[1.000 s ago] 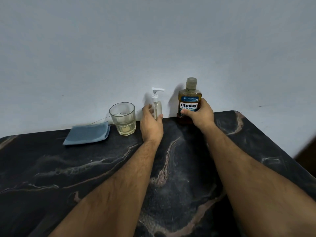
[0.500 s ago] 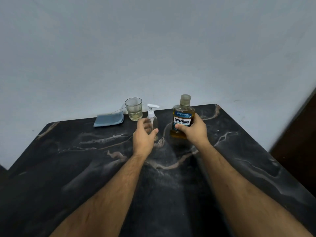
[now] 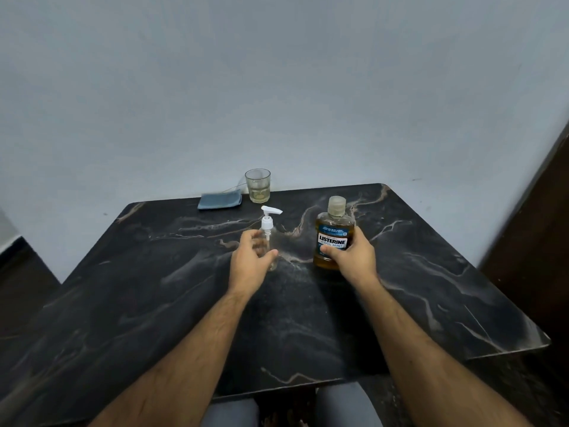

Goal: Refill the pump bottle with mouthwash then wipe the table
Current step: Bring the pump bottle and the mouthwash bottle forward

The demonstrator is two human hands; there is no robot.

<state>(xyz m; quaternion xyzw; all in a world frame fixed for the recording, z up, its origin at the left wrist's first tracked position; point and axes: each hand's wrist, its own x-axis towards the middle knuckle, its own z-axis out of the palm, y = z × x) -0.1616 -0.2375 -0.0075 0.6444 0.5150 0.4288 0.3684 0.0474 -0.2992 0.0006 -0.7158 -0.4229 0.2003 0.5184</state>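
A small clear pump bottle with a white pump head stands upright on the black marble table, and my left hand is wrapped around its body. To its right stands an amber mouthwash bottle with a blue label and a closed cap. My right hand grips its lower right side. Both bottles rest on the table near its middle. A folded blue cloth lies at the far edge by the wall.
A drinking glass with a little pale liquid stands at the back edge beside the cloth. A light wall rises behind the table. The table's right edge drops off near a dark door or panel. My knees show below the near edge.
Both hands have drawn the two bottles away from the wall toward the middle of the table. The view has pulled back, so more of the table shows.
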